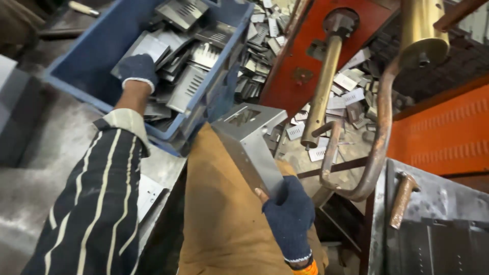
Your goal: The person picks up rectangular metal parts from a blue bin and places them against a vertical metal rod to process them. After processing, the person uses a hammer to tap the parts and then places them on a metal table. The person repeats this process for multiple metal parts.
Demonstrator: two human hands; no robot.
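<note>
— Two gloved hands, both busy? What is each one doing?

— I am reaching my left hand (137, 69) into the blue crate (89, 66), fingers curled down onto the pile of flat slotted metal plates (196, 81) inside. Whether it is actually pinching a plate, I cannot tell; the glove is hiding the fingertips.

— And the right?

— My right hand (289, 214) is closing around the lower end of a folded metal bracket (249, 140), gripping it firmly. I am holding it tilted, upper end pointing toward the crate's near corner, just above my brown apron (219, 219).

— Where is the bracket compared with the machine?

— It is hanging left of the brass rod (321, 91) that is coming down from the red machine (305, 56), near but not touching. A bent copper pipe (379, 137) is curving just right of my hand.

— Anything lying below?

— More small slotted plates (346, 97) are lying scattered on the floor behind the rod.
</note>
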